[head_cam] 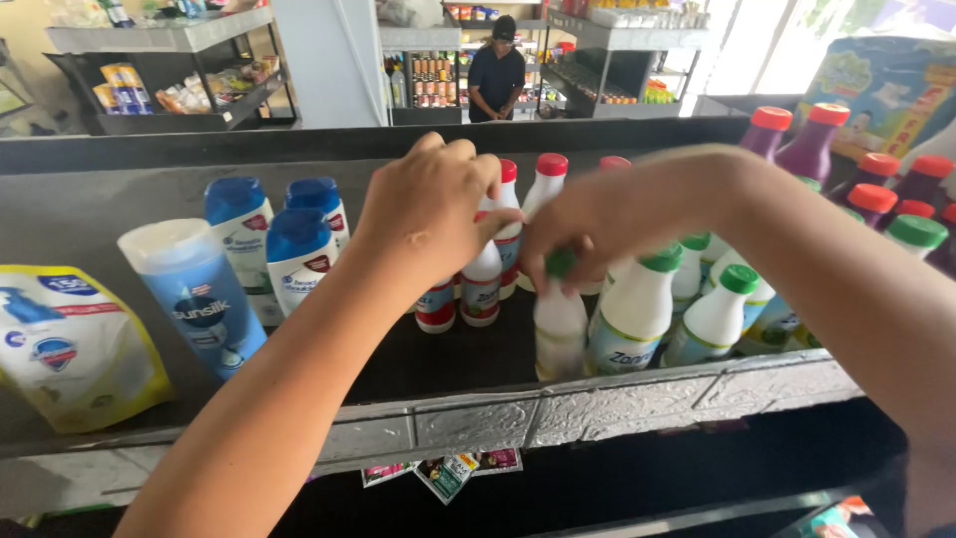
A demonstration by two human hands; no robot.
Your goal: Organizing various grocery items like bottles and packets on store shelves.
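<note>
Right hand [597, 214]: middle of the frame, grip closed on the green cap of a white bottle [560, 334].
Left hand [430, 214]: just beside it, fingers curled on a red-capped white bottle [482, 279].
Shelf [418, 423]: many bottles stand in rows; the green-capped one is not let go yet.
Left of frame: blue bottles [269, 234], yellow pouch [70, 344].
</note>
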